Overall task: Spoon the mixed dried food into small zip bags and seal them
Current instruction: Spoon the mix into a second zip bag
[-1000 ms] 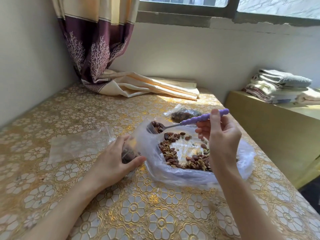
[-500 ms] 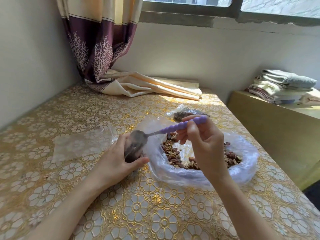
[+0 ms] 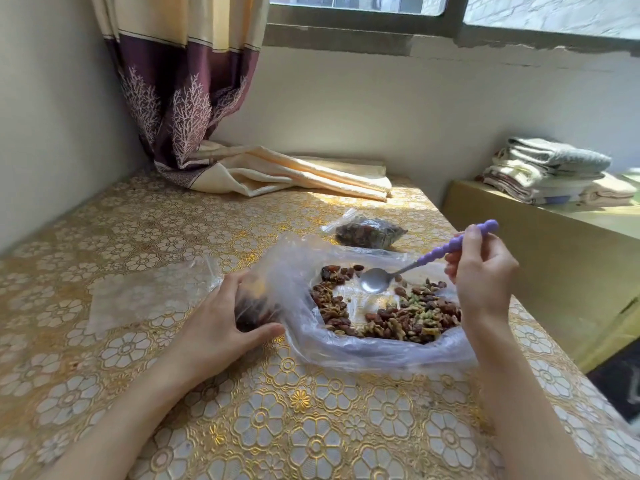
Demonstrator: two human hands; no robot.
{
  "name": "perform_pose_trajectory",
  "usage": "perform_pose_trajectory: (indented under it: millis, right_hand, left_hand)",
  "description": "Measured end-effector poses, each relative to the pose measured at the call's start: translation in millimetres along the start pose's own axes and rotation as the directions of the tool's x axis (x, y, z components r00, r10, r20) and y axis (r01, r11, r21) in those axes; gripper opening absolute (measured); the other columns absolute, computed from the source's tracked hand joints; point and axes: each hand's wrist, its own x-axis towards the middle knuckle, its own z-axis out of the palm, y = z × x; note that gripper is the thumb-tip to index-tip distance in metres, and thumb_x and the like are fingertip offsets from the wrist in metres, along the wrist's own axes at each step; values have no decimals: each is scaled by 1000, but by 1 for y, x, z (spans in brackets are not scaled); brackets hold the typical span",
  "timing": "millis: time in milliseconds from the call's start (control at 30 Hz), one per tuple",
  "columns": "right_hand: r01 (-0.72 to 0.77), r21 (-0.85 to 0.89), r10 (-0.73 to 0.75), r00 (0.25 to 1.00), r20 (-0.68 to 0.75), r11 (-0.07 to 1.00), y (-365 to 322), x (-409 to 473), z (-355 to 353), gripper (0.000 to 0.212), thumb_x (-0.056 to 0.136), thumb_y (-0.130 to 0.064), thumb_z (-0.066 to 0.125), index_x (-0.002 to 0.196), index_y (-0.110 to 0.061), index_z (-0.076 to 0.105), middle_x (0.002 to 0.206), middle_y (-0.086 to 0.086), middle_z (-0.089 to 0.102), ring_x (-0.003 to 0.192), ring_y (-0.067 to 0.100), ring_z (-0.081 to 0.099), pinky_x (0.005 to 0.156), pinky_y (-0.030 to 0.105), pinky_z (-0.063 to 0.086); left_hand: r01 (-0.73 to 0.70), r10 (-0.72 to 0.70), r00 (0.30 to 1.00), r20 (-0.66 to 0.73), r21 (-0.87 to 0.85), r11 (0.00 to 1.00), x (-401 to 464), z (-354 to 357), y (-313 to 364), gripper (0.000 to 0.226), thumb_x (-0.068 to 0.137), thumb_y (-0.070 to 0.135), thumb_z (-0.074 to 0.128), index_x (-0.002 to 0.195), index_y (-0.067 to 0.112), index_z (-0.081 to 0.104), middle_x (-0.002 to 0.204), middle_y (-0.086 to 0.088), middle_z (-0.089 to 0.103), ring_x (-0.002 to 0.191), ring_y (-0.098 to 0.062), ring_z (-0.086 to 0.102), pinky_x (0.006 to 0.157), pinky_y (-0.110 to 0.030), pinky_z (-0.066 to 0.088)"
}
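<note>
The surface (image 3: 145,237) wears a gold cloth with a white flower pattern and sits in a corner, a pale wall on the left and another behind it under a window (image 3: 363,8). A maroon and cream curtain (image 3: 187,98) hangs in that corner, its hem spilling onto the far end of the cloth. To the right stands a lower yellow cabinet (image 3: 540,268) carrying folded towels (image 3: 547,171), part of them cut off by the edge of the view.

In the middle lies a large clear bag (image 3: 346,351) rolled open, with the dried food (image 3: 412,317) heaped along its near and left sides. The right hand (image 3: 481,271) pinches the purple handle of a spoon (image 3: 375,280), whose empty bowl hangs just over a bare patch inside the bag. The left hand (image 3: 221,317) is curled round a small zip bag (image 3: 254,306), thumb stretched along the cloth; this bag rests on the surface against the big bag's left rim and holds something dark. The big bag's raised plastic blurs it, so how full it is cannot be made out.

Beyond the big bag lies a filled bag (image 3: 367,232); whether it is sealed is unclear. Left of the left hand lies a flat pile of empty bags (image 3: 149,292), too filmy to count.
</note>
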Motion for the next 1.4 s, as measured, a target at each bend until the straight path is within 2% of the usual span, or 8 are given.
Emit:
perform_pose_trajectory:
  millis: [100, 233, 333, 533, 667, 767, 1000, 1400]
  right_hand:
    - [-9, -81, 11, 999, 33, 997, 7, 12, -8, 28, 101, -26, 38, 79, -20, 54, 82, 20, 66, 61, 14, 55, 59, 26, 41]
    - [-11, -103, 19, 997, 70, 995, 8, 19, -13, 29, 102, -22, 36, 79, -18, 52, 67, 2, 60, 49, -1, 55, 50, 17, 41]
    - [-72, -51, 78, 987, 142, 996, 5, 24, -15, 29, 103, -22, 35, 79, -17, 51, 66, 2, 56, 50, 5, 53, 43, 14, 38]
    - [-152, -80, 170, 940, 297, 985, 4, 32, -20, 32, 103, -24, 33, 78, -13, 49, 67, 8, 58, 60, 20, 57, 47, 22, 38]
    - [-222, -83, 237, 892, 384, 971, 8, 26, -17, 30, 102, -19, 37, 78, -8, 51, 57, 5, 61, 52, 16, 55, 46, 23, 39]
    - [-247, -111, 270, 855, 443, 963, 9, 21, -13, 30, 101, -19, 42, 77, -4, 54, 61, 11, 63, 52, 18, 56, 43, 20, 42]
    - [-294, -113, 314, 872, 376, 949, 14, 19, -11, 32, 100, -20, 45, 75, -3, 56, 55, 7, 64, 46, 13, 59, 43, 18, 47]
    - [-299, 121, 265, 934, 238, 946, -2, 23, 1, 35, 101, -20, 39, 73, -6, 55, 64, 13, 64, 58, 23, 61, 47, 20, 45]
  left_hand:
    - [-1, 1, 1000, -1, -5, 1000, 0, 1, 0, 97, 50, 72, 60, 132, 30, 31, 123, 5, 52, 111, -15, 53, 95, -38, 44]
    - [7, -7, 1000, -11, 8, 1000, 0, 1, 0, 96, 49, 72, 60, 130, 30, 32, 119, 6, 54, 108, -16, 54, 92, -37, 46]
    - [7, -6, 1000, -15, 2, 1000, 0, 1, 1, 95, 49, 71, 61, 130, 28, 33, 118, 5, 55, 107, -16, 54, 91, -36, 46]
    - [3, -3, 1000, -13, 1, 1000, 1, 0, 0, 96, 48, 73, 60, 128, 28, 34, 117, 4, 56, 105, -17, 56, 91, -39, 47]
    - [4, -4, 1000, -14, 4, 1000, 1, 0, 0, 92, 48, 72, 60, 126, 30, 34, 116, 4, 56, 103, -16, 56, 89, -39, 47]
    - [-1, 1, 1000, -11, 9, 1000, 0, 0, 1, 92, 49, 71, 61, 126, 29, 34, 115, 4, 56, 103, -16, 56, 89, -38, 47]
    - [-23, 22, 1000, 11, 23, 999, -1, 0, 1, 85, 55, 63, 63, 126, 27, 35, 117, 0, 55, 105, -18, 55, 91, -38, 45]
    - [-52, 51, 998, 28, 45, 998, 0, -1, -5, 72, 56, 68, 59, 116, 41, 32, 115, 4, 53, 102, -14, 53, 87, -34, 45]
